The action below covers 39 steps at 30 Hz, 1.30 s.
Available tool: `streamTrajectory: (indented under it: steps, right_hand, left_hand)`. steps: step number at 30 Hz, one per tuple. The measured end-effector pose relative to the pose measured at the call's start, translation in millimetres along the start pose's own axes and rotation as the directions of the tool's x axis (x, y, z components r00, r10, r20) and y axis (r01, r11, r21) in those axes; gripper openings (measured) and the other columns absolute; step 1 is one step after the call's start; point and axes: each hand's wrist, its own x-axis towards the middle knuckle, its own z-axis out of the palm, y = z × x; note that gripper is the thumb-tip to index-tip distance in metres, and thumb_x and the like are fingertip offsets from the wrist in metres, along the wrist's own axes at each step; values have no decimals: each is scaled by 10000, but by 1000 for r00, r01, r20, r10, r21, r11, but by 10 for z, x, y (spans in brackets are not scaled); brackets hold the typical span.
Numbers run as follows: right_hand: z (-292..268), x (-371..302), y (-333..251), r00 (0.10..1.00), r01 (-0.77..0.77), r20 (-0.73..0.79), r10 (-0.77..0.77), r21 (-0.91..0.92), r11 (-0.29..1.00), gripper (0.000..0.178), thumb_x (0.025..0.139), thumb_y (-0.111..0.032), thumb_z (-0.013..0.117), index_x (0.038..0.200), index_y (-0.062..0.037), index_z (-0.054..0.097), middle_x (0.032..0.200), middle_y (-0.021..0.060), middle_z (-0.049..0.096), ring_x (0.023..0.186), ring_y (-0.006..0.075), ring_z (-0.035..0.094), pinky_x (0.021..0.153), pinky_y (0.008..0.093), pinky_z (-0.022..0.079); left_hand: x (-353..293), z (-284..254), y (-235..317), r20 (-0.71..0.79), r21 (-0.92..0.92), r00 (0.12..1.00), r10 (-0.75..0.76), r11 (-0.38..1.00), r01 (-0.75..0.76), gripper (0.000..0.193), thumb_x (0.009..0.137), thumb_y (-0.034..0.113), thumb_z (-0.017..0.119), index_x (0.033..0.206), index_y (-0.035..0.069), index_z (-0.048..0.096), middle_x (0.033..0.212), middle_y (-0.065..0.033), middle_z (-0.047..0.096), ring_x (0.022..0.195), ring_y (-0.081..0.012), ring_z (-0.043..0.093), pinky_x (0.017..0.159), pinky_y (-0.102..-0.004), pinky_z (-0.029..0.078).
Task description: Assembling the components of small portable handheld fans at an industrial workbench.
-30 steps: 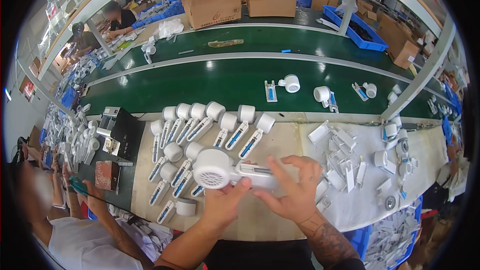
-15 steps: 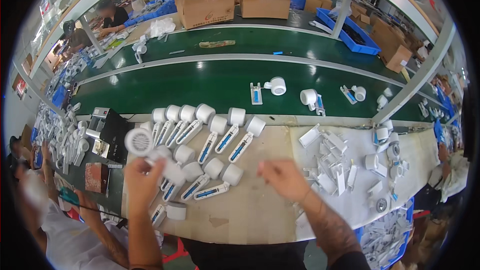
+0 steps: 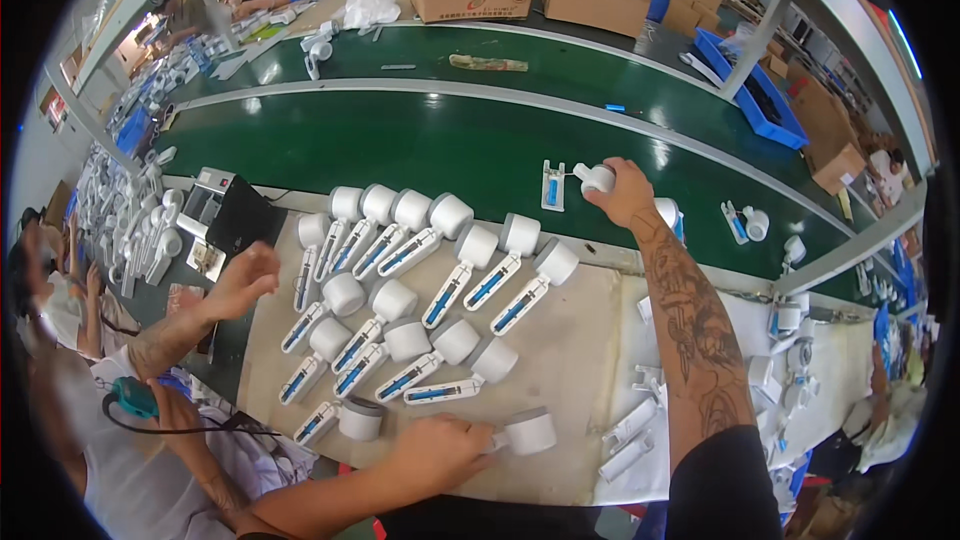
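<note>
My right hand [image 3: 622,195] reaches over the green belt, its fingers closed on the round white head of a handheld fan [image 3: 597,178]. Just left of it lies that fan's open handle piece [image 3: 552,188] with a blue battery cell. My left hand [image 3: 445,452] is low over the mat's near edge, closed around the handle of another white fan [image 3: 531,431], whose round head sticks out to the right. Between the hands, several fans [image 3: 494,359] lie in rows, handles open and blue cells showing.
A co-worker's hand [image 3: 248,280] hovers beside a black device [image 3: 245,215] at the left. More fan units [image 3: 755,225] rest on the belt [image 3: 400,145]. White handle shells [image 3: 630,440] lie on the right-hand sheet. A metal post [image 3: 860,240] slants at the right.
My left hand has come down and right from the fan rows. My right hand has gone from above the mat to the belt and closed on a fan. The view has shifted.
</note>
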Motion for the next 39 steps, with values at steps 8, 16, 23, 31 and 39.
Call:
streamTrajectory:
  steps: [8,16,23,31,39]
  right_hand:
    - [-804,-737,-555,994,-14,-88,61,457,889,542,699,-186,856,1145,-55,577,1073,106,638,962,212,633,831,336,517]
    - [-1517,-1873,-1239,966,41,48,-255,942,333,704,734,-91,839,1328,11,475,1127,75,627,1032,147,610,889,279,490]
    - [-1423,-2404,-1392,972,-71,119,-202,970,231,633,748,-120,835,1280,16,518,1113,73,652,1041,143,617,910,288,488]
    - [-1299,-2580,-1433,984,-1,41,-174,975,224,624,781,-123,821,1296,12,496,1133,77,641,1052,144,610,926,297,485]
    - [-1341,-2581,-1604,990,18,16,-139,970,244,727,742,-310,846,1295,15,504,1156,76,627,1057,157,604,913,299,484]
  left_hand:
    - [-222,-63,-340,-137,103,974,-179,976,193,355,771,381,745,967,117,612,676,-83,659,597,-288,666,489,-406,512]
    - [241,-453,-132,-453,-693,831,-323,714,-100,330,860,344,725,1051,76,706,973,-85,711,848,-168,662,721,-281,498]
    - [625,-105,373,135,-693,894,427,-604,393,654,1030,524,349,1367,-22,475,1187,-231,637,1078,-345,647,1001,-489,469]
    - [549,-307,597,46,-998,999,-23,-32,45,372,978,221,618,1248,-27,556,1059,-143,695,891,-210,700,757,-334,590]
    - [429,-467,608,-10,-1000,990,-141,-12,-12,264,945,80,629,1166,-63,611,1052,-165,699,842,-201,706,774,-326,599]
